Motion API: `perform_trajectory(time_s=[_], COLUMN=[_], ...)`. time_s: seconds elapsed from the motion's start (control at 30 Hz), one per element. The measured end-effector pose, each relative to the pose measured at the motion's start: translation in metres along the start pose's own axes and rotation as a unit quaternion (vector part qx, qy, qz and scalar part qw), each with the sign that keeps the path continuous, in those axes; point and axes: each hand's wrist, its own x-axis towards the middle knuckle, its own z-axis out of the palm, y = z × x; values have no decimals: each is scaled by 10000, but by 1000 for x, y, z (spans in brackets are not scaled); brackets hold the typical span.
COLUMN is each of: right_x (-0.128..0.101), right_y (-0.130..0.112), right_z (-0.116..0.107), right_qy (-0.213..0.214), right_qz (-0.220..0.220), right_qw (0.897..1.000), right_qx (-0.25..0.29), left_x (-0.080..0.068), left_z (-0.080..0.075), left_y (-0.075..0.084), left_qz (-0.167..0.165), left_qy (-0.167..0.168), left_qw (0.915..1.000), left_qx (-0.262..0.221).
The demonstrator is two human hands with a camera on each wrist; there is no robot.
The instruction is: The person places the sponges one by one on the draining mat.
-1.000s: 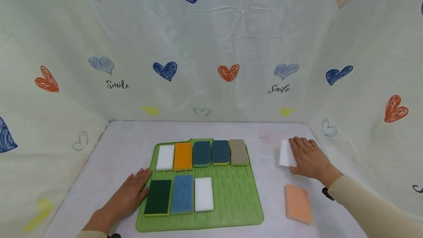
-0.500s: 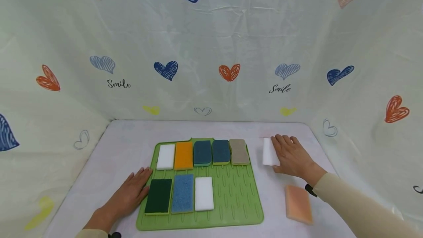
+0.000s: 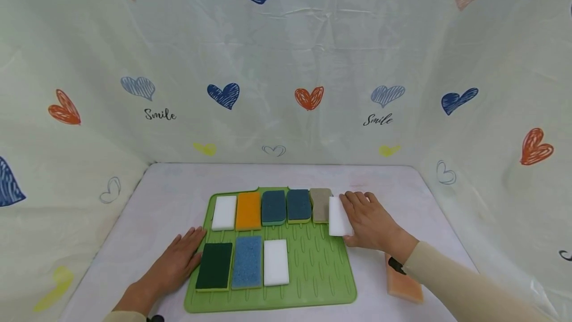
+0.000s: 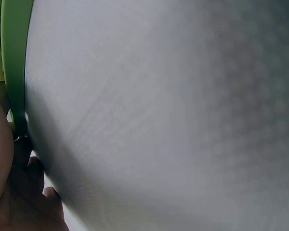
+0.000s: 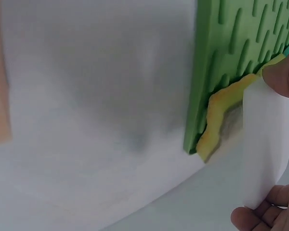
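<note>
My right hand (image 3: 371,222) grips a white sponge (image 3: 338,217) over the upper right edge of a green ribbed mat (image 3: 313,282). The right wrist view has thumb and fingers at opposite ends of this sponge (image 5: 267,139). Just left of it lies a grey-topped sponge (image 3: 320,205), partly covered. My left hand (image 3: 176,262) lies flat, fingers extended, against the mat's left edge. The back row also has a white sponge (image 3: 224,212), an orange sponge (image 3: 248,211) and two dark blue sponges (image 3: 273,206). In front are a dark green sponge (image 3: 214,266), a blue sponge (image 3: 247,262) and another white sponge (image 3: 276,262).
A peach sponge (image 3: 404,282) lies on the white tabletop (image 3: 178,188) right of the mat, partly behind my right forearm. Pale curtains (image 3: 286,53) printed with hearts stand around the back and sides of the table.
My right hand has carried the white sponge leftward from the right side of the table to the mat's upper right edge. My left hand stays in place.
</note>
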Motion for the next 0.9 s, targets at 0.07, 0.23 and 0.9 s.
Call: perform_trajectory(time_s=[0.07,0.23,0.9], right_x=[2,6,15], right_y=[-8,-27,-86], right_z=[-1,-5,-13], right_qy=[-8,-65,-858], right_qz=[-63,-226,-608], right_qw=[9999,9991,9864], right_qx=[99,344,1260], left_x=[0,0,0], left_z=[0,0,-1], left_y=[0,0,1], left_qz=[3,11,24], left_qy=[3,10,3], left_qw=[10000,10000,10000], left_qx=[-11,-30,33])
